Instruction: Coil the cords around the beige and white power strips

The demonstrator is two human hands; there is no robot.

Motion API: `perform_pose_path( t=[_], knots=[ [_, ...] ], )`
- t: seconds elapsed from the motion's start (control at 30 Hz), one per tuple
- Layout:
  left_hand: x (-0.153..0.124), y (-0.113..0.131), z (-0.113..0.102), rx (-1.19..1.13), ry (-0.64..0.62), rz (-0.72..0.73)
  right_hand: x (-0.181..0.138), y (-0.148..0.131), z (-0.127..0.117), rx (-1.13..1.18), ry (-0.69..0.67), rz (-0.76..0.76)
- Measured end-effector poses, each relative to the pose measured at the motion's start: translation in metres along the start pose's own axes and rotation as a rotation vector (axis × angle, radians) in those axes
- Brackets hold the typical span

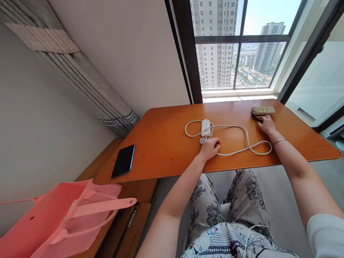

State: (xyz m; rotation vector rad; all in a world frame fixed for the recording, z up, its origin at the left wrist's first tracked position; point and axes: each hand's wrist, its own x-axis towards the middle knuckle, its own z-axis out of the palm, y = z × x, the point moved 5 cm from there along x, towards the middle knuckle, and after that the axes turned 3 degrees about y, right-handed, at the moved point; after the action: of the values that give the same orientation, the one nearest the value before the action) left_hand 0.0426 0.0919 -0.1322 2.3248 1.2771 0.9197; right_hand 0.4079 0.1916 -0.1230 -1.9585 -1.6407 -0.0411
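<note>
My left hand (210, 147) rests on the wooden table (166, 143), fingers curled over the white cable (236, 138) beside its round white plug (203, 140). A small white power strip (205, 127) lies just beyond that hand, with its cable looping to the right. My right hand (266, 124) lies further right, fingers bent over a black plug (256, 116) next to a beige power strip (263, 110). A bracelet circles the right wrist.
A black phone (123, 161) lies near the table's left front corner. A pink tote bag (64, 218) sits on a low wooden cabinet (129, 222) at lower left. A rolled mat (80, 71) leans on the wall; a window (236, 53) is behind.
</note>
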Motion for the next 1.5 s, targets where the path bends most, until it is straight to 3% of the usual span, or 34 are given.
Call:
perform_pose_path(
  t=[0.1, 0.2, 0.4, 0.53, 0.67, 0.8, 0.87, 1.1, 1.3, 1.5],
  knots=[
    [0.0, 0.0, 0.0, -0.007, 0.011, 0.0, -0.006, -0.015, -0.008, 0.129, 0.016, -0.015],
    [0.0, 0.0, 0.0, -0.026, 0.019, 0.0, -0.026, -0.047, -0.015, 0.288, -0.032, -0.122],
    [-0.002, -0.001, -0.002, -0.081, 0.056, -0.026, -0.107, -0.131, -0.031, 0.418, -0.175, -0.511],
    [-0.003, 0.0, -0.003, -0.145, 0.109, -0.012, -0.16, -0.169, -0.022, 0.37, -0.391, -0.703],
    [-0.007, -0.005, -0.01, -0.201, 0.289, -0.05, -0.193, -0.186, -0.006, 0.212, -0.47, -0.816],
    [-0.01, -0.019, -0.03, -0.176, 0.527, -0.163, -0.2, -0.185, 0.002, 0.124, -0.424, -0.791],
    [-0.007, -0.028, -0.041, -0.142, 0.58, -0.228, -0.2, -0.181, 0.002, 0.14, -0.408, -0.766],
    [0.006, -0.046, -0.051, 0.207, 0.202, -0.394, -0.2, -0.173, -0.004, 0.253, -0.419, -0.689],
    [0.02, -0.049, -0.046, 0.16, 0.171, -0.296, -0.201, -0.173, -0.013, 0.346, -0.419, -0.676],
    [0.034, -0.07, -0.045, 0.043, 0.106, -0.26, -0.196, -0.166, -0.029, 0.481, -0.375, -0.666]
  ],
)
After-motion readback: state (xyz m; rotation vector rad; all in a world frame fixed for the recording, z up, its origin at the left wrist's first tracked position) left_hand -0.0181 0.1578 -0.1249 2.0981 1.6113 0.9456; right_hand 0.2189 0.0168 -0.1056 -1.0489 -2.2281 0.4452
